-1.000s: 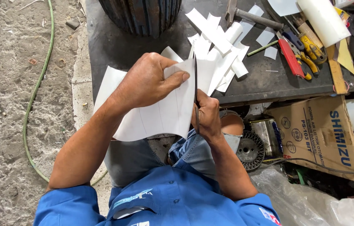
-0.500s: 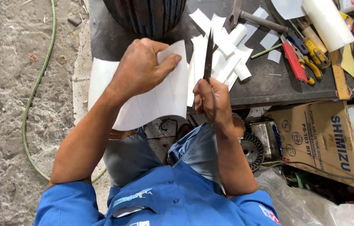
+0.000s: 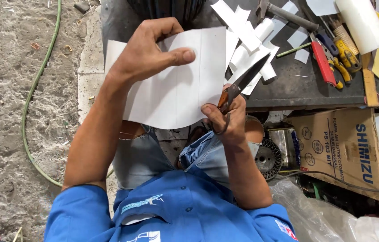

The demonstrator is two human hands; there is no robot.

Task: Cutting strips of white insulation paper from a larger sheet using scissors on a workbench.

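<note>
My left hand [image 3: 150,53] pinches a white sheet [image 3: 180,92] near its top, holding it up over my lap. Faint straight lines run down the sheet. My right hand [image 3: 226,117] grips a pair of scissors [image 3: 241,84] with orange-brown handles. Its dark blades point up and to the right, just off the sheet's right edge. Several cut white strips [image 3: 247,42] lie in a heap on the dark table [image 3: 288,89] beyond the scissors.
Pliers with yellow handles [image 3: 344,56], a red-handled tool [image 3: 323,62], a hammer [image 3: 283,13] and a white roll [image 3: 361,24] lie on the table's right part. A cardboard box [image 3: 346,145] stands below the table. A green hose [image 3: 37,85] curves over the concrete floor.
The sheet has been lifted and turned, and my left hand has shifted its hold. The scissors have come away from the sheet and their blades now tilt to the right.
</note>
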